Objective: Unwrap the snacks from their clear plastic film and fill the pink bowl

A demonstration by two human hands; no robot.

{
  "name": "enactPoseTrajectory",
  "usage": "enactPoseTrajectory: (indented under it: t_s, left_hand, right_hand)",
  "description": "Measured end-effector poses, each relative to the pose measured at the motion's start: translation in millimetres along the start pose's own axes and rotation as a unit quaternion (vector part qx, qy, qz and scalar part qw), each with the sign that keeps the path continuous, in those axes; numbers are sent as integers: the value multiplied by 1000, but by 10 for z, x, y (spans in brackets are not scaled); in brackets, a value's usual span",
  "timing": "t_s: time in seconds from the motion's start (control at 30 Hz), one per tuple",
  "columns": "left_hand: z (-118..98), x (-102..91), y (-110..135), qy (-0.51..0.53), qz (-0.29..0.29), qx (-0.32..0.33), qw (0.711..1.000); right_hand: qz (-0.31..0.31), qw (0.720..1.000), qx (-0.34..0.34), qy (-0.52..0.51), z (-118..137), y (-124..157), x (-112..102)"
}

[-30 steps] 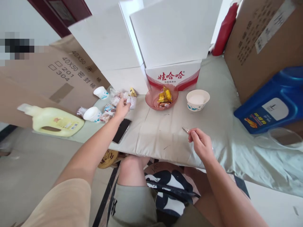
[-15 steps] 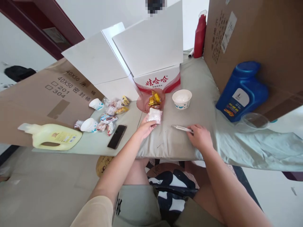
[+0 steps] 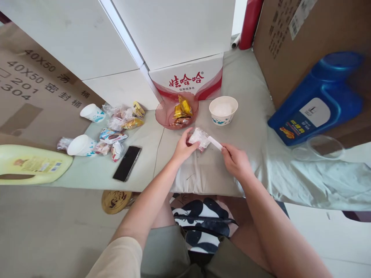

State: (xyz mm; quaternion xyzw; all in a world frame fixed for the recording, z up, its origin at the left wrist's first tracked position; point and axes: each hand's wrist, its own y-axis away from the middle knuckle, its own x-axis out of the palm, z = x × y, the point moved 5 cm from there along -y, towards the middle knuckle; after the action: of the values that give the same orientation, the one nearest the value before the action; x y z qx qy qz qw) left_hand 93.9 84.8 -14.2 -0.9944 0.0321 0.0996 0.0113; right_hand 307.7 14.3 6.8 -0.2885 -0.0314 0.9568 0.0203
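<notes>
My left hand (image 3: 184, 148) pinches a small packet in clear, crinkled plastic (image 3: 199, 138), whitish with some reddish parts. In my right hand (image 3: 236, 160) is a slim white utility knife (image 3: 215, 143). Its far end meets the right edge of the packet; the blade itself cannot be made out. Just beyond my left hand stands a pink glass bowl (image 3: 164, 116) with gold-wrapped snacks (image 3: 183, 108) in it. A paper bowl (image 3: 222, 120) with something whitish inside stands behind the knife.
Left of my arm lie a phone (image 3: 127, 163), several wrapped snacks (image 3: 113, 136), two paper cups (image 3: 82, 145) and a yellow jug (image 3: 43, 164). On the right are a blue bottle (image 3: 315, 98) and a clear plastic cup (image 3: 324, 148). Cartons (image 3: 188, 83) line the back.
My right hand has brought the knife left and up to the packet. The packet has tilted in my left hand. The view has moved closer and lower.
</notes>
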Motion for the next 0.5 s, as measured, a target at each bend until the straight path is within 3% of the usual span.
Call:
enactPoseTrajectory:
  t_s: [0.13, 0.23, 0.33, 0.5]
  left_hand:
    - [23, 40, 59, -49, -9, 37, 998]
    - [22, 38, 99, -73, -14, 42, 996]
    - [9, 22, 113, -99, -25, 47, 994]
    - [4, 17, 104, -112, -37, 45, 992]
  right_hand:
    - [8, 999, 31, -20, 44, -35, 82]
    - [-12, 1000, -14, -19, 103, -64, 110]
    - [-14, 999, -44, 20, 128, -98, 173]
    - [15, 993, 4, 121, 55, -65, 130]
